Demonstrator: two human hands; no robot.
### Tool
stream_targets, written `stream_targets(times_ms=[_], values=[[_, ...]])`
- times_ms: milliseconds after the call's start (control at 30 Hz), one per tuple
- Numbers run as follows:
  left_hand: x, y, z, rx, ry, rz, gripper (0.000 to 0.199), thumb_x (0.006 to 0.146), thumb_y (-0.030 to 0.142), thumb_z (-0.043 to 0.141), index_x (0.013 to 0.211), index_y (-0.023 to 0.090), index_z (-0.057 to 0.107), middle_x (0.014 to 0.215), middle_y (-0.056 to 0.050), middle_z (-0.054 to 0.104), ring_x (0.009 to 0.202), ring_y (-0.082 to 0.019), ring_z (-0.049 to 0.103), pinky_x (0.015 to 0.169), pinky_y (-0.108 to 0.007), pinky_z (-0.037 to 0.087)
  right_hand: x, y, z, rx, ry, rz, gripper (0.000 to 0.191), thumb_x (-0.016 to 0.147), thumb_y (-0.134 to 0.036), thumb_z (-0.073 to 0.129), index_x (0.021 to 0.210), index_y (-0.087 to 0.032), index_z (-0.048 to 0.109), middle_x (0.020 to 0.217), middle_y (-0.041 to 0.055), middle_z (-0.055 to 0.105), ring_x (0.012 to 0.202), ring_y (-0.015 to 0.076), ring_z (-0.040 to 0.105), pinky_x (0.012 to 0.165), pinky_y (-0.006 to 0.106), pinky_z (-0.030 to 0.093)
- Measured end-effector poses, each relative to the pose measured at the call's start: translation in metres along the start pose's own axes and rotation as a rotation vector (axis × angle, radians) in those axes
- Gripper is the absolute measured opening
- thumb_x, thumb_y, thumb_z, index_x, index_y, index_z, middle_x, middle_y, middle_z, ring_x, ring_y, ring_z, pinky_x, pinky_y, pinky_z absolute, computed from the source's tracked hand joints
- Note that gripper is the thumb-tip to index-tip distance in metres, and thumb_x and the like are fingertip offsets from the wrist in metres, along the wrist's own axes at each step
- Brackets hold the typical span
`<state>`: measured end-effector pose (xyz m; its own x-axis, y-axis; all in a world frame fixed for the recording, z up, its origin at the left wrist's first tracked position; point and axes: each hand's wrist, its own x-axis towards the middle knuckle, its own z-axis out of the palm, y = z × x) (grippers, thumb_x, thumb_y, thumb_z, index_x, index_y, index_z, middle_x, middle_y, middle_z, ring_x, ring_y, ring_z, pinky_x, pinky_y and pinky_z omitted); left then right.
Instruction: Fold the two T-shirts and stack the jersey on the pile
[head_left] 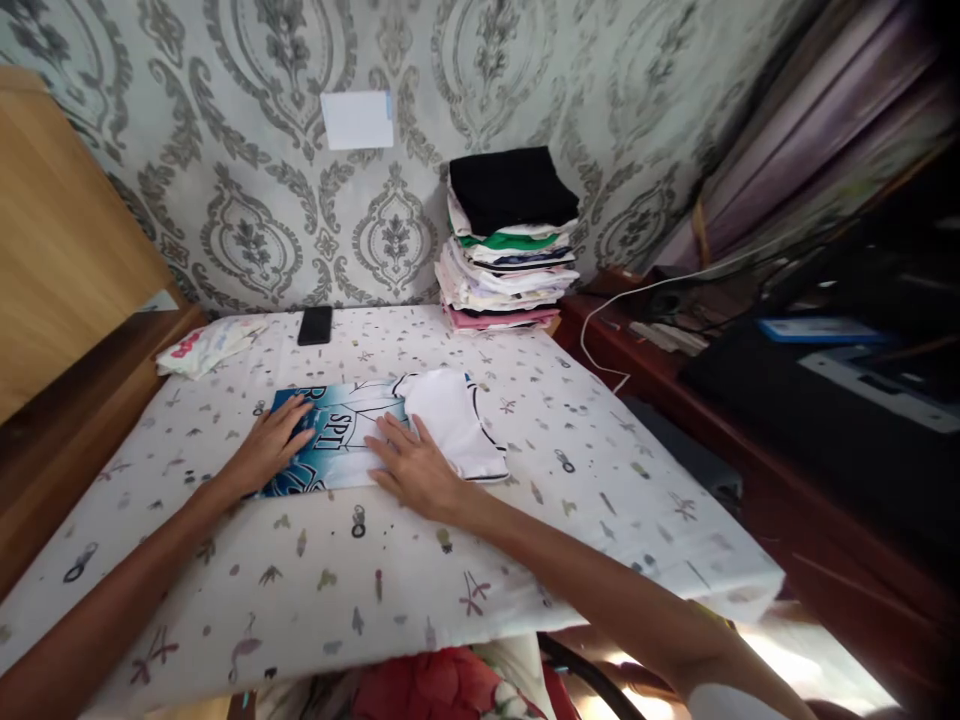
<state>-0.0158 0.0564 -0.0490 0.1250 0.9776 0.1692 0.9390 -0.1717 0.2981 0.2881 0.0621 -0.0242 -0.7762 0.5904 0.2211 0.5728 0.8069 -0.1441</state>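
A blue and white shirt with dark lettering (352,440) lies folded into a long strip on the patterned white cloth. At its blue left end my left hand (271,440) rests flat with the fingers spread. My right hand (414,465) lies palm down across the shirt's middle, fingers apart, beside the plain white part on the right. Neither hand grips the fabric.
A tall stack of folded clothes (514,240) stands at the back right by the wall. A black phone (315,325) and a white plastic bag (206,348) lie at the back left. A white cable (592,330) hangs near the right edge.
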Motion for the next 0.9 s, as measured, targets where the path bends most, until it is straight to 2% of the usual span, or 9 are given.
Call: stream_targets(times_ms=[100, 167, 233, 300, 400, 500, 600, 733, 900], values=[[0.022, -0.016, -0.019, -0.093, 0.097, -0.133, 0.054, 0.093, 0.048, 0.038, 0.131, 0.015, 0.057, 0.14, -0.015, 0.057, 0.131, -0.028, 0.051, 0.111, -0.042, 0.038, 0.02, -0.023, -0.005, 0.019, 0.049, -0.065, 0.039, 0.101, -0.037, 0.051, 0.129, -0.013, 0.06, 0.146, 0.0193, 0.051, 0.139, 0.0308, 0.043, 0.115, 0.052, 0.035], [0.042, -0.031, -0.031, -0.107, 0.098, -0.345, 0.047, 0.086, 0.042, 0.045, 0.12, 0.014, 0.062, 0.12, -0.013, 0.067, 0.114, -0.028, 0.061, 0.099, -0.038, 0.047, 0.038, -0.047, -0.006, 0.046, 0.015, -0.124, 0.032, 0.1, -0.038, 0.051, 0.116, -0.013, 0.065, 0.131, 0.0175, 0.06, 0.122, 0.0283, 0.056, 0.098, 0.043, 0.051], [0.06, -0.045, -0.038, -0.115, 0.073, -0.468, 0.037, 0.081, 0.037, 0.05, 0.104, 0.015, 0.068, 0.097, -0.009, 0.071, 0.096, -0.027, 0.066, 0.083, -0.033, 0.05, 0.057, -0.073, -0.004, 0.066, -0.046, -0.164, 0.03, 0.099, -0.04, 0.053, 0.109, -0.014, 0.065, 0.117, 0.0144, 0.064, 0.105, 0.0262, 0.063, 0.077, 0.036, 0.057], [0.075, -0.055, -0.04, -0.137, 0.045, -0.497, 0.026, 0.076, 0.036, 0.055, 0.085, 0.017, 0.069, 0.079, -0.005, 0.07, 0.082, -0.025, 0.066, 0.071, -0.029, 0.049, 0.073, -0.094, 0.001, 0.069, -0.103, -0.185, 0.032, 0.097, -0.042, 0.057, 0.112, -0.015, 0.062, 0.111, 0.0126, 0.065, 0.095, 0.0255, 0.065, 0.067, 0.034, 0.057], [0.086, -0.061, -0.036, -0.187, -0.002, -0.514, 0.018, 0.068, 0.037, 0.065, 0.066, 0.019, 0.065, 0.061, -0.001, 0.063, 0.068, -0.021, 0.062, 0.059, -0.025, 0.043, 0.091, -0.113, 0.01, 0.07, -0.154, -0.172, 0.038, 0.096, -0.045, 0.058, 0.115, -0.013, 0.059, 0.108, 0.0128, 0.066, 0.091, 0.0256, 0.068, 0.067, 0.036, 0.058], [0.087, -0.061, -0.032, -0.252, -0.057, -0.536, 0.016, 0.062, 0.033, 0.071, 0.059, 0.019, 0.063, 0.049, 0.002, 0.056, 0.055, -0.017, 0.056, 0.051, -0.024, 0.037, 0.101, -0.12, 0.018, 0.067, -0.159, -0.131, 0.032, 0.099, -0.04, 0.053, 0.111, -0.011, 0.061, 0.106, 0.0143, 0.068, 0.091, 0.0264, 0.069, 0.069, 0.037, 0.058], [0.085, -0.057, -0.032, -0.321, -0.096, -0.561, 0.016, 0.058, 0.027, 0.073, 0.055, 0.019, 0.059, 0.042, 0.005, 0.049, 0.045, -0.014, 0.049, 0.045, -0.023, 0.034, 0.107, -0.123, 0.021, 0.033, -0.169, -0.151, 0.018, 0.093, -0.015, 0.055, 0.108, -0.008, 0.062, 0.101, 0.0157, 0.069, 0.089, 0.0259, 0.07, 0.067, 0.035, 0.057], [0.084, -0.045, -0.042, -0.415, -0.067, -0.563, 0.017, 0.059, 0.022, 0.071, 0.056, 0.019, 0.054, 0.041, 0.006, 0.047, 0.041, -0.011, 0.045, 0.043, -0.021, 0.032, 0.112, -0.122, 0.015, 0.074, -0.196, -0.172, 0.027, 0.083, -0.005, 0.056, 0.109, -0.007, 0.061, 0.097, 0.0169, 0.071, 0.086, 0.0263, 0.071, 0.066, 0.034, 0.056], [0.087, -0.02, -0.064, -0.545, -0.012, -0.547, 0.015, 0.062, 0.019, 0.068, 0.066, 0.02, 0.053, 0.047, 0.006, 0.05, 0.043, -0.011, 0.05, 0.043, -0.02, 0.037, 0.102, -0.101, -0.002, 0.416, -0.138, 0.144, 0.019, 0.084, -0.014, 0.054, 0.101, -0.018, 0.061, 0.09, 0.0074, 0.073, 0.082, 0.024, 0.069, 0.07, 0.033, 0.053]])
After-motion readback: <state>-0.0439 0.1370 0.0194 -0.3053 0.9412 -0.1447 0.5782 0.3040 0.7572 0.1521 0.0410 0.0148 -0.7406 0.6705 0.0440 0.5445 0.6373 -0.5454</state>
